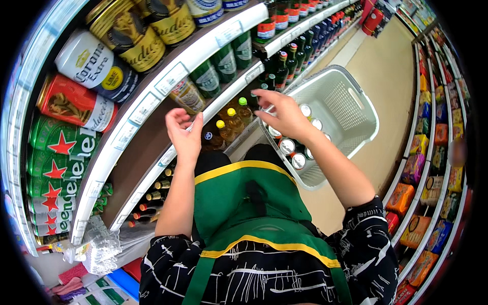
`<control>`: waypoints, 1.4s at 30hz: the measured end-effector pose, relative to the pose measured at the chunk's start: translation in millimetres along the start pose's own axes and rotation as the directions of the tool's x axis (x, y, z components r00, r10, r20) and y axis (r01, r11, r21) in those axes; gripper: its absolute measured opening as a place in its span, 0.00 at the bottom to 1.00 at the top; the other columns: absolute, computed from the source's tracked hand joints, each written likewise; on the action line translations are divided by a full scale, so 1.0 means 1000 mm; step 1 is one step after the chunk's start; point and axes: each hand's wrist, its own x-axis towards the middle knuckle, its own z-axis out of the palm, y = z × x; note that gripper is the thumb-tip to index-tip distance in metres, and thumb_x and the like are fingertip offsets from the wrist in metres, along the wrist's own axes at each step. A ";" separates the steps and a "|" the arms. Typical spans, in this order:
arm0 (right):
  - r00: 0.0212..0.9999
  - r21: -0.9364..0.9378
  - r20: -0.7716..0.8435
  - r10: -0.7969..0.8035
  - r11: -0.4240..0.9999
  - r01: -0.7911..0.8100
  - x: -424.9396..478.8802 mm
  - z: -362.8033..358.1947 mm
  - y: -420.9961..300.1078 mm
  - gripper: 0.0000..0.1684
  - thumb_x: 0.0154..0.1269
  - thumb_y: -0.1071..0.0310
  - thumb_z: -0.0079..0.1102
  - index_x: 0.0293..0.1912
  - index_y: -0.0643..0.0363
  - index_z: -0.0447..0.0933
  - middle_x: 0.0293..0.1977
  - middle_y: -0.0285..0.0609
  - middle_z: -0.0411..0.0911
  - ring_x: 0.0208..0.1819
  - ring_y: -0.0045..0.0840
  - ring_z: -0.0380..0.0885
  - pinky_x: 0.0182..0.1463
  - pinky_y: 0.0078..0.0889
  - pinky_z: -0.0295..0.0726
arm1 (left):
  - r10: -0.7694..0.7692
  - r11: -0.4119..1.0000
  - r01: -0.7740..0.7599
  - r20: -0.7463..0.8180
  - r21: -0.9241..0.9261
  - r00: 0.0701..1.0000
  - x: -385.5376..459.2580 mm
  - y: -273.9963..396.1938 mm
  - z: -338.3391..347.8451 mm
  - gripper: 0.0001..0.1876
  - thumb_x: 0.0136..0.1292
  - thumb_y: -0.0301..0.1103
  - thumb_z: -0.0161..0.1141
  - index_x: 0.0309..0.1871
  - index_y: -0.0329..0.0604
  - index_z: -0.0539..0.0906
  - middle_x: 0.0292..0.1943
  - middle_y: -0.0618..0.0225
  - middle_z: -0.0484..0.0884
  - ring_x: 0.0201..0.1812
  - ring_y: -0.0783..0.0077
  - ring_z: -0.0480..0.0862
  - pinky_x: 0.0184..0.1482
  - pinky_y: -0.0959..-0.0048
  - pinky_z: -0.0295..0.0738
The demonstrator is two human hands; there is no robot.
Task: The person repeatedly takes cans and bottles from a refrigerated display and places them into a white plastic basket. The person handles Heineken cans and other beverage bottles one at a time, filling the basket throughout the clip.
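Observation:
My left hand (185, 131) is raised before the shelf's white price rail (219, 108), fingers apart and holding nothing. Just beyond its fingers, a gold-and-white can (187, 95) stands on the middle shelf beside several green cans (206, 80). My right hand (282, 110) hovers over the near rim of a light grey plastic basket (345, 126); its fingers are spread and nothing is in them. Inside that basket stand several drink cans (286, 146) with silver tops, partly hidden by my right arm.
Heineken cans (57, 171), a red Budweiser can (76, 103) and a Corona can (95, 65) fill the upper shelf. Bottles with yellow caps (228, 124) stand low down. Green bottles (282, 72) line the shelves ahead. Packaged food (415, 171) sits across the aisle floor (389, 87).

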 end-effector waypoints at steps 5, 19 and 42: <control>0.954 -0.081 -0.075 -0.291 0.955 0.285 0.070 0.051 -0.040 0.32 0.60 0.68 0.63 0.63 0.58 0.65 0.33 0.46 0.76 0.32 0.36 0.76 0.36 0.35 0.76 | 0.069 0.975 -0.043 -0.117 0.216 0.991 0.043 -0.008 -0.008 0.37 0.46 0.38 0.77 0.56 0.27 0.71 0.53 0.54 0.74 0.51 0.61 0.77 0.50 0.66 0.74; 0.952 -0.008 -0.176 -0.249 0.968 0.252 0.090 0.096 -0.062 0.27 0.52 0.65 0.71 0.49 0.59 0.68 0.40 0.46 0.73 0.39 0.37 0.75 0.39 0.35 0.76 | 0.127 0.976 -0.127 0.009 0.176 0.992 0.057 0.022 -0.003 0.27 0.48 0.36 0.75 0.51 0.36 0.80 0.46 0.55 0.83 0.48 0.57 0.82 0.52 0.64 0.74; 0.939 -0.256 -0.330 -0.093 0.967 0.006 -0.046 -0.031 -0.027 0.41 0.38 0.64 0.78 0.54 0.60 0.72 0.46 0.49 0.78 0.47 0.41 0.80 0.50 0.36 0.79 | 0.439 0.898 -0.333 0.532 -0.287 0.724 -0.023 0.077 0.108 0.37 0.41 0.30 0.74 0.59 0.37 0.72 0.54 0.52 0.76 0.55 0.49 0.77 0.56 0.61 0.74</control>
